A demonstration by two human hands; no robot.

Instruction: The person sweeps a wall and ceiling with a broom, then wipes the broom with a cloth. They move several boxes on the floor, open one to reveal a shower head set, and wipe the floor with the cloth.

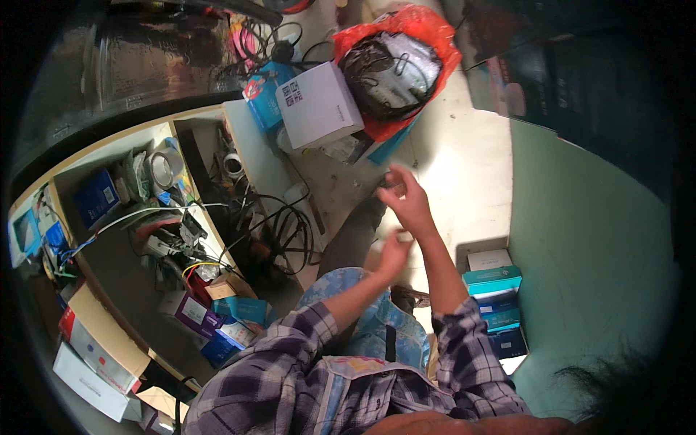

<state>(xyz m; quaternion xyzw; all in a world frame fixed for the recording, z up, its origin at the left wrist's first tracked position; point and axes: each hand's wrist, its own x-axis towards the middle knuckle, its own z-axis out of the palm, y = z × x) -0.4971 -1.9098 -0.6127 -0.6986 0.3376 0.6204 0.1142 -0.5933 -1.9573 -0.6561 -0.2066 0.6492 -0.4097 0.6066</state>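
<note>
My right hand [405, 201] is raised in front of me above the pale floor, its fingers loosely bent and the thumb apart, with no object visible in it. Just below it, beside my right wrist, is my left hand [396, 254], slightly blurred. Its fingers are bent and apart, and I see nothing held there. Whether it touches the wrist I cannot tell. Beneath my arms are a blue patterned apron [372, 312] and a dark trouser leg [350, 234] stretched forward.
Ahead stand a white carton [318, 106] and a red plastic bag [448, 41] holding a dark bag. Left is a cluttered wooden shelf unit [231, 255] with tape rolls [163, 169]; black cables [291, 234] hang beside it. Stacked small boxes [492, 280] line the green panel [576, 244] right.
</note>
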